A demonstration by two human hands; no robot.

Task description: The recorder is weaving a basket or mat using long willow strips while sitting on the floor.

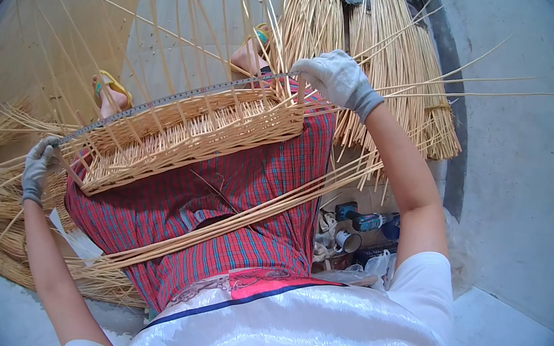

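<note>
A shallow rectangular wicker basket [187,135], half woven, rests across my lap with long upright stakes rising from its far side. Along that far side a narrow grey measuring tape [186,95] with marks is stretched from one end to the other. My left hand [40,166], in a grey-white glove, is closed on the tape's left end by the basket's left corner. At the right corner my gloved right hand [335,79] pinches the tape's other end. The fingertips of both hands are partly hidden. Several loose willow rods [235,227] lie over my red checked cloth [217,200].
Large bundles of rods [377,53] lie at the far right, and more rods [3,207] at the left. A cordless drill [372,220] and a white mug [346,242] stand by my right side. Long stakes stick out far over the floor.
</note>
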